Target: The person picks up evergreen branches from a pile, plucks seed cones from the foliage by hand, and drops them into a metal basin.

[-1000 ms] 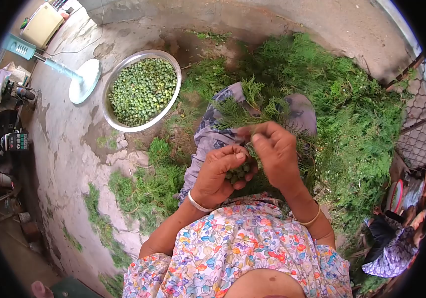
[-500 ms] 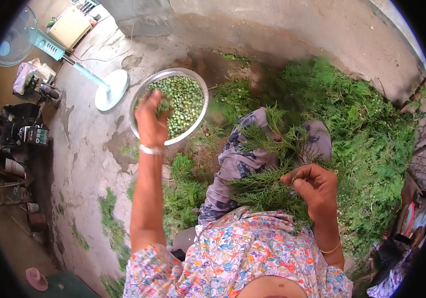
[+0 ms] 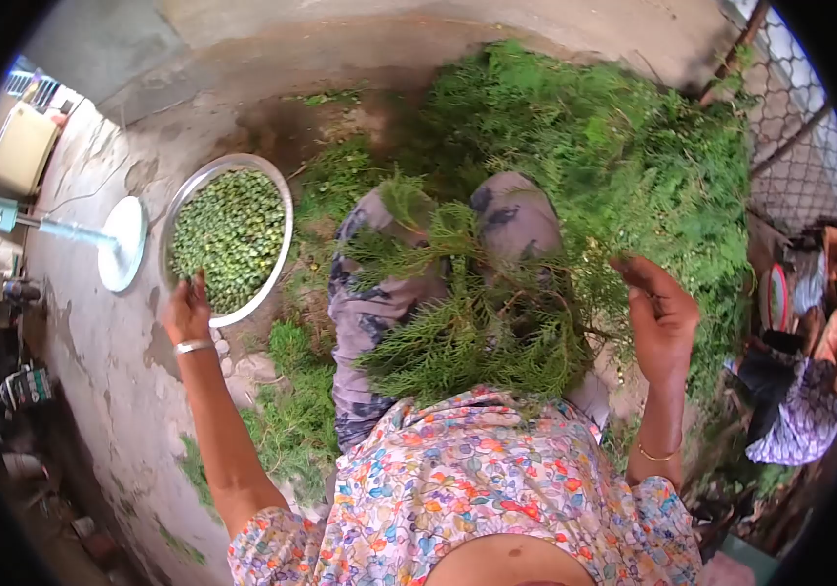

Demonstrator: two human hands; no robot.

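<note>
A wide metal basin (image 3: 283,256) on the ground at left holds a heap of small green cones or berries (image 3: 228,234). My left hand (image 3: 187,311), with a pale bangle at the wrist, is at the basin's near rim; its fingers are apart and nothing shows in them. Feathery green conifer branches (image 3: 477,342) lie across my lap. Right of them is my right hand (image 3: 662,317), its fingers loosely spread, close to the sprigs at the lap's edge. No held thing is visible in it.
A large pile of cut greenery (image 3: 623,166) spreads ahead and right, beside a wall and a wire mesh (image 3: 789,127). A fan's round base (image 3: 123,244) stands left of the basin. Cloths (image 3: 799,410) hang at far right.
My left hand has drawn back from over the cones to the basin's near rim. My right hand has moved outward from the branches and its pinch has opened. The view has turned right.
</note>
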